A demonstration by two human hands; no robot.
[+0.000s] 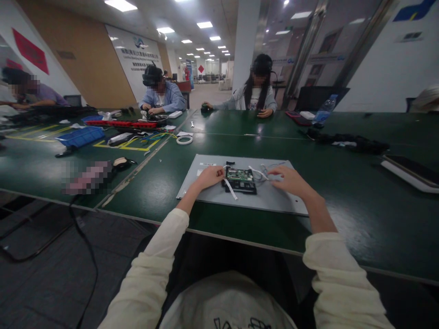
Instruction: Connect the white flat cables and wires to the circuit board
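A grey metal panel [209, 194] lies flat on the table in front of me. On its middle sits a green circuit board [240, 174] in a black plastic frame [245, 187]. At the board's left edge my left hand [211, 176] has its fingers closed; what is in them is hidden. From beside those fingertips a white flat cable [231, 189] hangs down over the frame toward me. To the right of the board, my right hand [288, 179] pinches near the end of a white cable [258, 172]. Thin grey wires [263, 181] lie beside it on the panel.
A blue tray [80, 136], coloured wires [159, 136] and a white tape ring [184, 140] are at the left. A phone-like slab [411, 171], a black cloth-like bundle [356, 142] and a bottle [325, 109] are at the right. Several people sit across the table.
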